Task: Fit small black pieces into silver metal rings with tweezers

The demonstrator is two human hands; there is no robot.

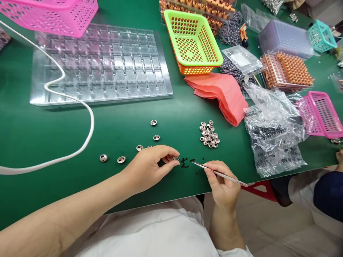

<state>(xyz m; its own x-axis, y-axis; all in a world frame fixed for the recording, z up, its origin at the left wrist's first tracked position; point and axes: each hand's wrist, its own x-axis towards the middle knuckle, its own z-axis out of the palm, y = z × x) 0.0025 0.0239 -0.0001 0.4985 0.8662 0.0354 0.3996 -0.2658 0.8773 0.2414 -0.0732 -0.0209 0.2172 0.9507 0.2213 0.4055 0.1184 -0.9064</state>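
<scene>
My left hand (pixel 150 166) pinches a small silvery cup-shaped part (pixel 176 158) between thumb and fingertips. Tweezers (pixel 225 175) are held in my right hand (pixel 223 185), their tip pointing left at small black pieces (pixel 184 162) scattered on the green table (pixel 120 125). Whether the tip grips a black piece is too small to tell. Several similar metal parts lie apart to the left, among them one (pixel 121 160) beside my left wrist and one (pixel 103 158) farther left. A pile of such parts (pixel 209 134) sits above my right hand.
Behind my hands are a clear compartment tray (pixel 107 67), a green basket (pixel 193 43) stacked in an orange one, and a red cloth (pixel 222 94). Plastic bags (pixel 273 128) and a pink basket (pixel 321 114) lie right. A white cable (pixel 89 125) crosses the left side. Another person's sleeve (pixel 328 192) shows right.
</scene>
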